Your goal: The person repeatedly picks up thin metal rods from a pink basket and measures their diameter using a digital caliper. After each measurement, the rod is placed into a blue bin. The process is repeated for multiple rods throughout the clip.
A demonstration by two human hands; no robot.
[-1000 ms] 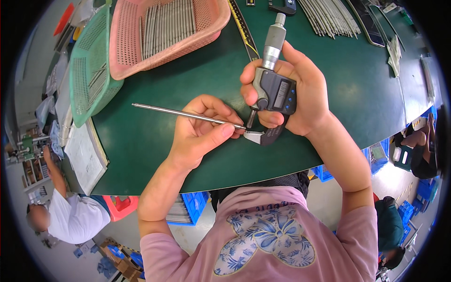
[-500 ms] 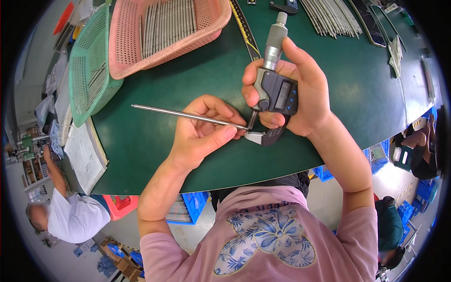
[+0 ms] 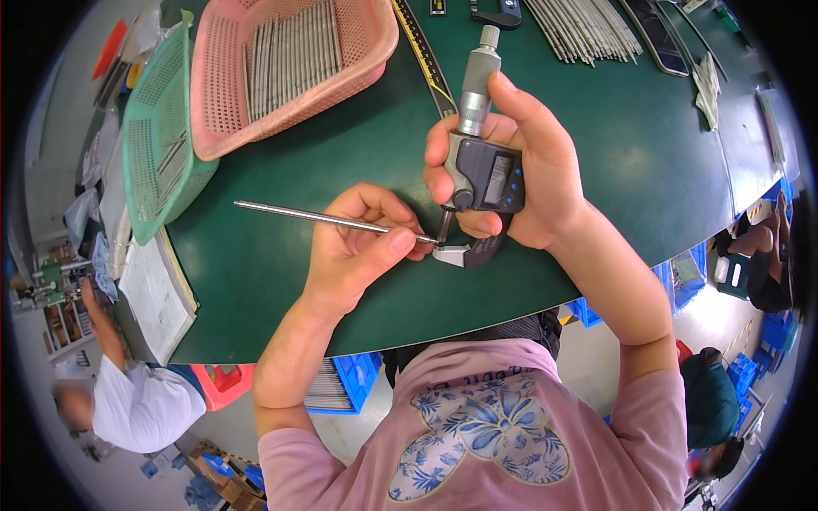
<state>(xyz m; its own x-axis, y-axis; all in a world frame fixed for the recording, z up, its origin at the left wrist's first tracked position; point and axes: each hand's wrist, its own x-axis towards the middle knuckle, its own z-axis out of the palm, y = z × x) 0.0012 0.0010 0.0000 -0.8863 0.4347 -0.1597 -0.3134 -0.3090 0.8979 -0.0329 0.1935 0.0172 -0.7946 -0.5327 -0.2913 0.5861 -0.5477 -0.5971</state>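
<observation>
Your left hand point(image 3: 351, 255) is closed on a slim metal rod point(image 3: 336, 222), pinching it between thumb and fingers near its right end, while the long free end points out to your left. Your right hand point(image 3: 547, 183) is wrapped around a digital micrometer point(image 3: 479, 170), its thumb up beside the silver thimble point(image 3: 481, 72) and the display facing up. The rod's right end sits at the measuring gap, between the spindle point(image 3: 446, 223) and the silver anvil point(image 3: 452, 255); at this scale you can't quite be sure whether both faces touch it.

Compared with half a second ago, both your hands, the rod and the micrometer appear a little further left and lower in view. The pink basket point(image 3: 290, 129) and the green basket point(image 3: 177, 204) have shifted left too, so your head has probably turned slightly. Your grips and the rod's slant match the earlier frames.

Both baskets hold more rods and stand at your upper left on the green counter point(image 3: 648, 162), with a paper pad point(image 3: 159, 294) below them. A ruler point(image 3: 423, 60) points toward the micrometer; at the upper right lie a bundle of rods point(image 3: 588, 32) and a phone point(image 3: 658, 36).
</observation>
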